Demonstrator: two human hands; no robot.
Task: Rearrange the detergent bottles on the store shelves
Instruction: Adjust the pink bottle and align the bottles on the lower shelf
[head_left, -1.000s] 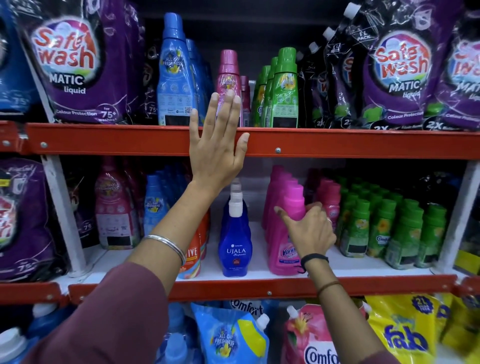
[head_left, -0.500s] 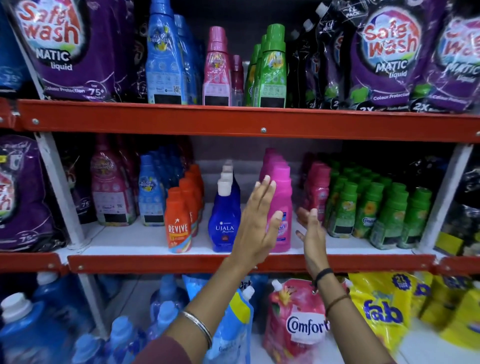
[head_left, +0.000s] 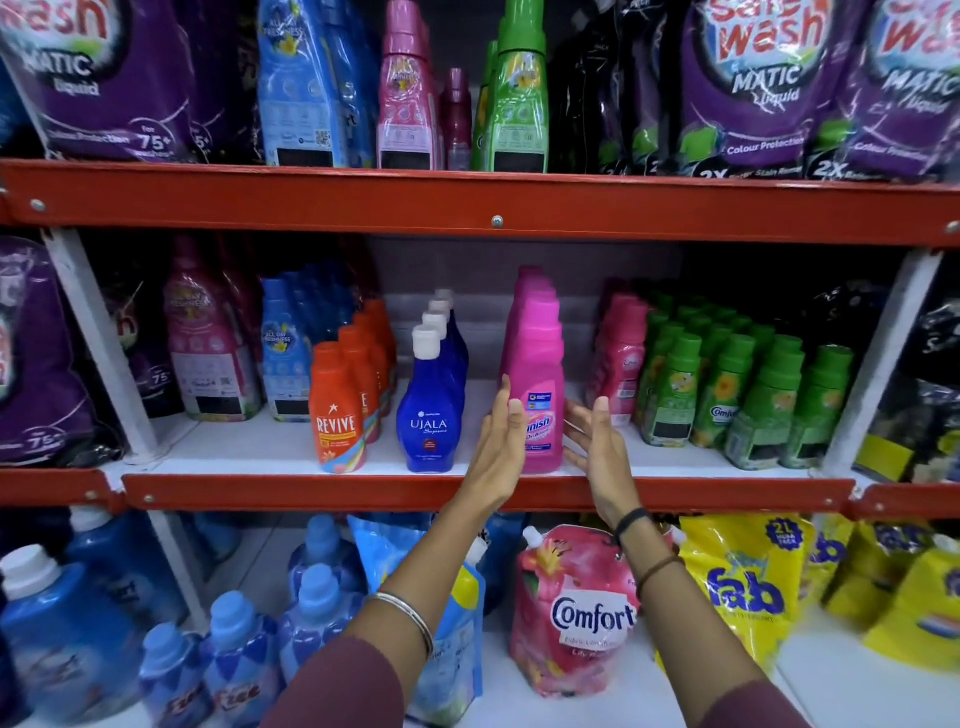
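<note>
Both hands, the left hand (head_left: 501, 447) and right hand (head_left: 597, 447), flanked the front pink bottle (head_left: 537, 384) on the middle shelf (head_left: 234, 491), fingers spread and not yet gripping; closing on it looked next.

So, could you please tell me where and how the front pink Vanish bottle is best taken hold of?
Probably around the wide lower body of the pink Vanish bottle, coming from the front. It stands upright at the shelf edge with gaps on both sides, and the open left hand and right hand already flank it; the body above narrows in steps.
</note>
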